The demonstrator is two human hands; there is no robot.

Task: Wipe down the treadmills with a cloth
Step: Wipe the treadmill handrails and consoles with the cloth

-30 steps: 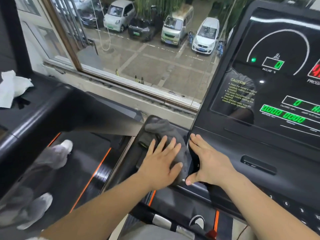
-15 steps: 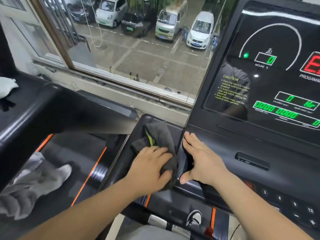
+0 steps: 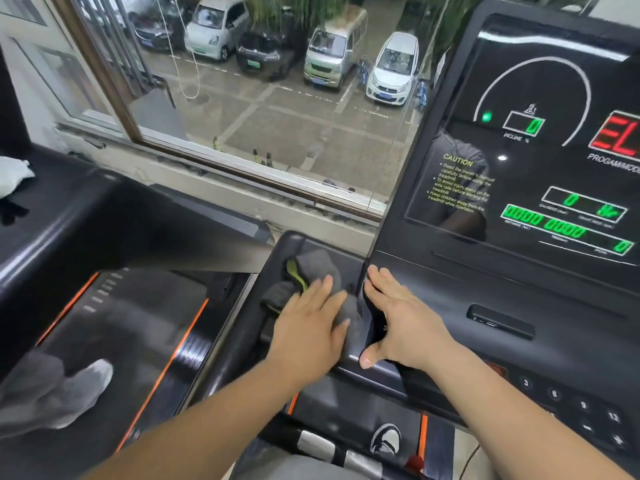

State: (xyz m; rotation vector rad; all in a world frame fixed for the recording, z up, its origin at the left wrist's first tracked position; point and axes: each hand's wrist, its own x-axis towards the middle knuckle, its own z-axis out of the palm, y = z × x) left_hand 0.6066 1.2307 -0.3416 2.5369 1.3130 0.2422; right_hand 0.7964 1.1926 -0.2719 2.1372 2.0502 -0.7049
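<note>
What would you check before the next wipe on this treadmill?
1. Left hand flat on the grey cloth: ok.
2. Cloth lying in the side tray: ok.
3. Right hand apart from the keypad: ok, it rests higher up on the console.
4. Display off while wiping: not ok, it is lit.
5. Cloth clean or damp: cannot tell.

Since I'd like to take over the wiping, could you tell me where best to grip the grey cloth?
Pinch the bunched far end of the grey cloth, coming from above: it rises crumpled beyond the left hand, which presses flat on the near part.
</note>
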